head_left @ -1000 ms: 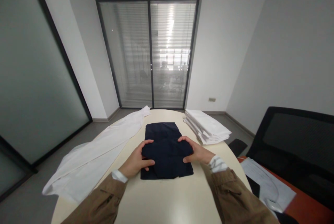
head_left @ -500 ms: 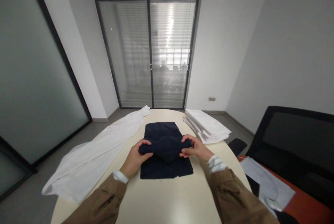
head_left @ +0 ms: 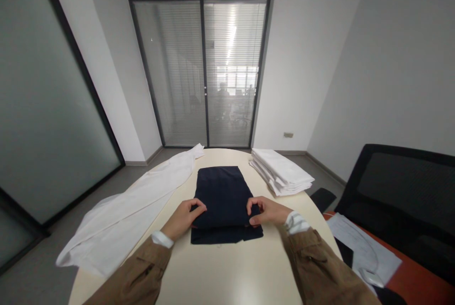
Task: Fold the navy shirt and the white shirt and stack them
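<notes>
A folded navy garment (head_left: pixel 223 196) lies in the middle of the round table, its upper layer ending a little short of the near edge of the layer beneath. My left hand (head_left: pixel 184 217) is at its left side, thumb and forefinger pinched on the edge of the upper layer. On the opposite side my right hand (head_left: pixel 270 211) pinches the right edge of that layer, fingers curled. Whether the garment is trousers or something else, I cannot tell.
Along the table's left side stretches a long white garment (head_left: pixel 138 210). A stack of folded white clothes (head_left: pixel 282 172) sits at the back right. Beyond the pale table (head_left: pixel 227 276) on the right are a black mesh chair (head_left: pixel 401 196), papers (head_left: pixel 362 238) and a white mouse-like object (head_left: pixel 371 277).
Both hands have brought the lifted fold of the navy garment down and toward me. The upper layer now lies flatter, covering most of the near part.
</notes>
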Demonstrator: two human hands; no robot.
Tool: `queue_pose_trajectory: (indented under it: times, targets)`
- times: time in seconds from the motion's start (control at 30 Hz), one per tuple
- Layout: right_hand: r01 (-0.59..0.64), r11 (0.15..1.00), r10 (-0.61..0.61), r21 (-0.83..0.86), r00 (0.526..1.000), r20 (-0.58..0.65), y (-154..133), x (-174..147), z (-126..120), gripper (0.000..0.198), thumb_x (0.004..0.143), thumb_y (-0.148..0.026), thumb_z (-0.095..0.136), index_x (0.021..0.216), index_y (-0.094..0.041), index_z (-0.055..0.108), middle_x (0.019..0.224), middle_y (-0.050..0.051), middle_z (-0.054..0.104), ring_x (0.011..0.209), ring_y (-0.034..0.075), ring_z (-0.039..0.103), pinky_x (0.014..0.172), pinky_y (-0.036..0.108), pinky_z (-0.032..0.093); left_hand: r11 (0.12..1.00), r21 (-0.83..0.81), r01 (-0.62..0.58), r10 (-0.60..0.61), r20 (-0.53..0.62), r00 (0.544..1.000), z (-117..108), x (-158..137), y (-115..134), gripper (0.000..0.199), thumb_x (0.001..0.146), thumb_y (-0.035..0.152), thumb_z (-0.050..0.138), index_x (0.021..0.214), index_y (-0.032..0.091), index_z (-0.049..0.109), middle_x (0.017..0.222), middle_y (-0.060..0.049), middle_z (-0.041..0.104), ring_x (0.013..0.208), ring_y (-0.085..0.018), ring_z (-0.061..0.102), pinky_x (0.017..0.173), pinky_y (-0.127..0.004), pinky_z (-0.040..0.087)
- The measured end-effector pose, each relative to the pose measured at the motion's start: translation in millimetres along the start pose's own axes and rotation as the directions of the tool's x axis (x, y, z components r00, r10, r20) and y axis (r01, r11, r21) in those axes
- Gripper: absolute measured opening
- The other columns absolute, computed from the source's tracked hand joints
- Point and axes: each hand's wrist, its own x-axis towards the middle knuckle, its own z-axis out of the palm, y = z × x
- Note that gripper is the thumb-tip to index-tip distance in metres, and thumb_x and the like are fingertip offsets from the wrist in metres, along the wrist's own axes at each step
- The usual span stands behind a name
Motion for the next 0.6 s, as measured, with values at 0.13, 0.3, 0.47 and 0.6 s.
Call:
queue_pose_trajectory:
  times: [0.13, 0.3, 0.47, 0.6]
  targets:
    - [-0.012, 0.981, 0.009, -0.192, 1.000, -0.013, 4, 0, -5, 0.045, 0.060, -0.045, 0.086, 0.085, -0.016, 0.063, 0.056, -0.009, 0.050, 0.050, 0.006, 0.045, 0.047, 0.018, 0.032, 0.970, 0.241, 0.012, -0.037, 0.098, 0.995, -2, -3, -4, 0.036, 0.075, 0.052, 0.066, 0.087, 0.017, 0.065, 0.071, 0.001, 0.054, 0.063, -0.016, 0.053, 0.048, -0.023, 0.043]
    - [-0.058, 0.956, 0.062, -0.287, 0.998, 0.004, 2, 0, -6, 0.050, 0.063, -0.051, 0.084, 0.095, -0.017, 0.067, 0.057, -0.008, 0.047, 0.053, 0.007, 0.042, 0.048, 0.018, 0.029, 0.875, 0.477, -0.081, 0.051, 0.075, 0.996, -6, -9, -3, 0.034, 0.074, 0.042, 0.069, 0.099, 0.020, 0.067, 0.076, 0.000, 0.060, 0.072, -0.020, 0.060, 0.070, -0.032, 0.050]
    - [-0.109, 0.936, 0.119, -0.335, 0.993, 0.008, -5, 0, -2, 0.057, 0.057, -0.052, 0.086, 0.099, -0.018, 0.068, 0.065, -0.006, 0.052, 0.060, 0.009, 0.048, 0.052, 0.018, 0.036, 0.755, 0.608, -0.246, 0.284, 0.034, 0.958, -4, -12, -4, 0.055, 0.072, 0.032, 0.074, 0.125, 0.025, 0.062, 0.134, -0.011, 0.051, 0.126, -0.032, 0.049, 0.107, -0.047, 0.040]
    - [-0.126, 0.920, 0.135, -0.370, 0.991, -0.002, -6, 1, 2, 0.059, 0.055, -0.052, 0.087, 0.099, -0.019, 0.069, 0.068, -0.006, 0.055, 0.061, 0.009, 0.048, 0.052, 0.018, 0.036, 0.573, 0.656, -0.492, 0.496, 0.200, 0.845, 8, -13, -2, 0.052, 0.087, 0.020, 0.057, 0.138, 0.032, 0.053, 0.157, -0.006, 0.030, 0.144, -0.028, 0.029, 0.118, -0.050, 0.027]
